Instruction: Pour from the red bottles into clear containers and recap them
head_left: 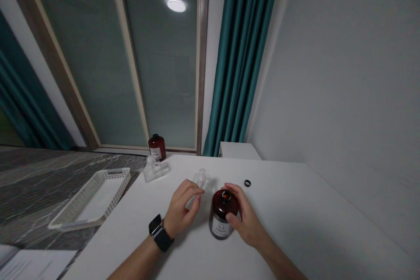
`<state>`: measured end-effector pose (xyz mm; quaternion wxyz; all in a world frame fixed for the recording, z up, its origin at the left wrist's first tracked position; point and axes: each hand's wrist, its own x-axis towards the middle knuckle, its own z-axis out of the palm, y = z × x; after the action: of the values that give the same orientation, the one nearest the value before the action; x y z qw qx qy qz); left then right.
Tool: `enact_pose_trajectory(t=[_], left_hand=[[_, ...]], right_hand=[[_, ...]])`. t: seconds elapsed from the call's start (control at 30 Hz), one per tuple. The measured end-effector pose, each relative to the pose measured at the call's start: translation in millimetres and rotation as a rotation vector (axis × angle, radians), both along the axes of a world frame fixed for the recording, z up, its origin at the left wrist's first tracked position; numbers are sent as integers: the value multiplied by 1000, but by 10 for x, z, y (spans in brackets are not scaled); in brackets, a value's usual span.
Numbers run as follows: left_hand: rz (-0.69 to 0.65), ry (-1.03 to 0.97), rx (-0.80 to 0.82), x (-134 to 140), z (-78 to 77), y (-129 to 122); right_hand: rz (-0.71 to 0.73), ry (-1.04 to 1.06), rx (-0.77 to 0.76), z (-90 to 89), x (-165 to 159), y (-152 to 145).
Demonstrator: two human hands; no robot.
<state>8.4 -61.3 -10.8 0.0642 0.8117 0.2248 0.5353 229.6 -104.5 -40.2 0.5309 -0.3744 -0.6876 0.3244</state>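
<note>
A brown glass bottle point(220, 226) with a white label stands upright on the white table, its neck uncapped. My right hand point(245, 218) is wrapped around its right side, thumb in front and fingers behind. To the left of the bottle, my left hand point(183, 208) hovers with curved fingers and a gap between thumb and fingertips; nothing shows in it. Just behind its fingertips stands a small clear vessel point(202, 176), partly hidden by the hand. A black ring point(247, 183) lies on the table to the right, beyond my right hand.
A second brown bottle point(156, 148) with a black top stands at the table's far left corner, behind a clear container point(155, 171). Left of the table are a white perforated basket point(113, 197) and printed papers point(36, 266). A white cabinet point(241, 151) stands beyond the far edge.
</note>
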Motion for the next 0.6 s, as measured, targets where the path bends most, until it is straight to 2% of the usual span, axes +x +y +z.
enact_pose_trajectory(t=[0.37, 0.6], left_hand=[[56, -19, -37, -72, -19, 76], [82, -20, -75, -96, -93, 143]], right_hand=[[-27, 63, -122, -32, 53, 50], [-146, 32, -161, 18, 193, 286]])
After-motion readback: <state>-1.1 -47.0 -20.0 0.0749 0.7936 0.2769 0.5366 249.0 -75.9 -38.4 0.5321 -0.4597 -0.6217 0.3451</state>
